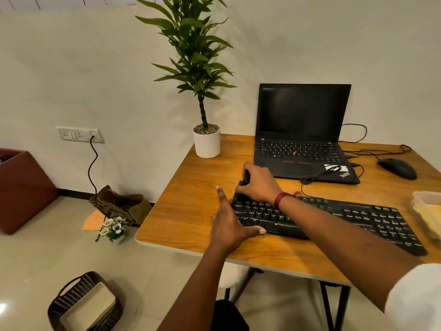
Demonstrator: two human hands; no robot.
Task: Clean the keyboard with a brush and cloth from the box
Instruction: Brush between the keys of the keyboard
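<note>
A black keyboard (pixel 346 217) lies across the front of the wooden desk (pixel 191 211). My right hand (pixel 259 182) grips a dark brush (pixel 243 185) and holds its bristles against the keyboard's far left corner. My left hand (pixel 230 223) rests at the keyboard's left end, index finger straight, thumb lying along the front edge. A clear plastic box (pixel 427 211) with something yellow inside sits at the desk's right edge. No loose cloth shows.
An open black laptop (pixel 303 137) stands behind the keyboard, with a mouse (pixel 397 168) and cables to its right. A potted plant (pixel 206 142) occupies the desk's back left corner. On the floor are a wicker basket (pixel 83 304), a bag and flowers.
</note>
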